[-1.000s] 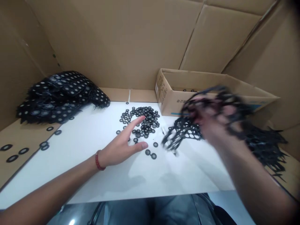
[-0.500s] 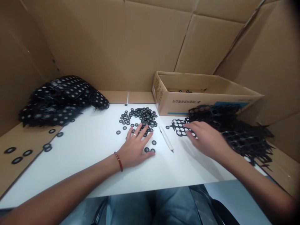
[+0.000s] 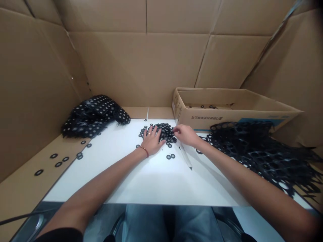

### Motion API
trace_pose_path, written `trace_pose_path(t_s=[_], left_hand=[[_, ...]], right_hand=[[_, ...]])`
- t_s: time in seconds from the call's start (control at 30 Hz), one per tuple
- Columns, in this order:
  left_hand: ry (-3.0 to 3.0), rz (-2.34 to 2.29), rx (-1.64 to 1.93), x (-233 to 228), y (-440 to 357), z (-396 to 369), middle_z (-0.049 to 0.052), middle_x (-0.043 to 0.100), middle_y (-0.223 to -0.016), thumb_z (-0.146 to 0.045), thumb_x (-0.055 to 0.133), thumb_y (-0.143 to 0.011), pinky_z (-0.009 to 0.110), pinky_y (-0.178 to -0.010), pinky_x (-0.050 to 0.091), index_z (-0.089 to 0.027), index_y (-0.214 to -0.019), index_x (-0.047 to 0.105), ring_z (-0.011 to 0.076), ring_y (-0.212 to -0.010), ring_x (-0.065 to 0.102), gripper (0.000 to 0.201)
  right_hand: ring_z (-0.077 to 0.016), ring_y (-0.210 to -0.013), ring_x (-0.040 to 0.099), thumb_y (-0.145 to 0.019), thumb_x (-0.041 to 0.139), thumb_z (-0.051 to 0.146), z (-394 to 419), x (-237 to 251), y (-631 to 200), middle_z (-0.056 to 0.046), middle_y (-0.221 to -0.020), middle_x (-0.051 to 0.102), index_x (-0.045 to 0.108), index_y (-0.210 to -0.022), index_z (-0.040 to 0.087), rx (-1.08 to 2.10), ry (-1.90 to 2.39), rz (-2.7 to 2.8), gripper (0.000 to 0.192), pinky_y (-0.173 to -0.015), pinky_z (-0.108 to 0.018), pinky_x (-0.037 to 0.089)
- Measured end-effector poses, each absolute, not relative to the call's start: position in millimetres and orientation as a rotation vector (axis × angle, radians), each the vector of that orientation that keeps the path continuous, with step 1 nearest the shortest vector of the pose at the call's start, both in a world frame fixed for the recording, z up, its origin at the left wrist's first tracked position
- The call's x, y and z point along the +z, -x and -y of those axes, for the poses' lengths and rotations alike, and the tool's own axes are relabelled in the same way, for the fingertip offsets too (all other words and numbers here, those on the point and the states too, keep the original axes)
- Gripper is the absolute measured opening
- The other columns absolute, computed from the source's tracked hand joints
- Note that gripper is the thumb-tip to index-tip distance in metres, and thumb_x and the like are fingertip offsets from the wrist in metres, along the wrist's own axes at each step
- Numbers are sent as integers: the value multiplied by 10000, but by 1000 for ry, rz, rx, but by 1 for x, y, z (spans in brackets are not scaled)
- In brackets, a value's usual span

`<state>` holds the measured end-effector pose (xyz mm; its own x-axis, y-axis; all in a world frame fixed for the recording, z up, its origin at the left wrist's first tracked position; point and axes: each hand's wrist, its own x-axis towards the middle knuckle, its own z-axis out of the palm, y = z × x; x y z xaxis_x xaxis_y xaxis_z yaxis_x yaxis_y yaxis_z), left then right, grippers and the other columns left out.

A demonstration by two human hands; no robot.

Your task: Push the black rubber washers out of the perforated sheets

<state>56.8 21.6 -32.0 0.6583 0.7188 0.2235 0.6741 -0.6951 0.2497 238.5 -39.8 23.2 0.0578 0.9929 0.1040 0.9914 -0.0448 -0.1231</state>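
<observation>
A pile of small black rings (image 3: 165, 128) lies on the white tabletop. My left hand (image 3: 152, 143) rests flat on the near left part of the pile, fingers spread, palm down. At the pile's right edge is my right hand (image 3: 186, 134), its thumb and fingertips brought together against the rings. Whatever sits between those fingertips is too small to make out. Just below the right hand lies a white pen-like tool (image 3: 186, 157) with a dark tip. Two loose rings (image 3: 171, 156) lie nearer to me.
A tangled heap of black perforated sheet (image 3: 252, 148) covers the right side, before an open cardboard box (image 3: 207, 118) with some rings inside. Back left lies a black sheet bundle with pale dots (image 3: 96, 116). Stray rings (image 3: 58, 164) lie at the left. Cardboard walls (image 3: 176, 60) enclose the table.
My right hand has moved left from the small perforated piece to the ring pile. My left hand has shifted forward among the rings, which lie closer together. The camera view has shifted.
</observation>
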Motion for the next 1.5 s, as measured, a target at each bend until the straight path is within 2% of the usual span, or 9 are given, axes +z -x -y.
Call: trace_pose_path(t_s=[0.23, 0.37, 0.47, 0.77, 0.9, 1.07, 1.2, 1.37, 1.5], left_hand=[[-2611, -1290, 789, -5, -18, -44, 85, 446, -1417, -422, 188, -947, 420, -1102, 218, -185, -1332, 428, 227, -1341, 328, 512], [-2423, -1551, 915, 4, 26, -67, 127, 672, -1009, -359, 90, -947, 328, -855, 430, -120, -1069, 572, 217, -957, 602, 552], [-2354, -1686, 965, 2, 46, -75, 131, 658, -977, -324, 117, -938, 334, -802, 426, -127, -1067, 540, 236, -905, 602, 484], [-2473, -1576, 647, -18, 53, -66, 81, 653, -856, -282, 384, -854, 352, -751, 416, -181, -1140, 501, 270, -832, 607, 325], [-2524, -1499, 562, -19, 51, -66, 73, 666, -866, -306, 373, -865, 343, -728, 412, -202, -1117, 522, 269, -825, 610, 311], [-2537, -1483, 517, -20, 52, -68, 64, 668, -819, -308, 355, -868, 346, -702, 404, -206, -1121, 517, 280, -807, 612, 318], [-2529, -1484, 496, -21, 53, -68, 57, 670, -802, -315, 350, -875, 339, -689, 403, -206, -1126, 512, 271, -793, 615, 318], [-2524, -1475, 489, -21, 53, -70, 51, 664, -799, -318, 342, -878, 339, -675, 397, -208, -1121, 510, 269, -791, 606, 315], [-2519, -1473, 488, -21, 54, -71, 42, 659, -804, -320, 345, -875, 330, -666, 395, -218, -1109, 505, 261, -798, 606, 302]], right_hand=[[-288, -979, 604, -860, 442, 295, 78, 18, -222, -191, -1095, 626, 537, -1163, 96, 41, 2293, 1961, 375, -751, -326, 415], [-259, -895, 632, -811, 459, 203, 105, 6, -231, -145, -1038, 653, 479, -1217, 127, 101, 2357, 1956, 414, -687, -300, 412], [-233, -887, 632, -830, 406, 178, 111, 4, -240, -115, -1026, 658, 450, -1239, 151, 67, 2399, 1925, 412, -689, -288, 410], [-322, -915, 588, -840, 363, 125, 126, 3, -249, -202, -1008, 604, 554, -1085, 95, -213, 2615, 1861, 312, -626, -346, 404], [-270, -984, 550, -907, 339, 225, 115, 7, -226, -129, -1058, 606, 602, -1050, 172, -368, 2363, 2025, 304, -657, -325, 412], [-217, -976, 544, -912, 380, 257, 74, 5, -198, -65, -1046, 621, 636, -1057, 230, -190, 2001, 2257, 295, -716, -300, 415], [-235, -954, 535, -891, 432, 260, 45, 0, -188, -83, -1015, 615, 650, -1060, 218, -137, 1981, 2292, 279, -710, -304, 407], [-212, -957, 551, -927, 341, 259, 35, 2, -188, -79, -1003, 635, 651, -938, 187, -54, 1985, 2273, 319, -711, -275, 390], [-138, -713, 602, -929, 298, 261, 26, 5, -196, -25, -802, 674, 620, -817, 183, 128, 2049, 2243, 351, -599, -221, 389]])
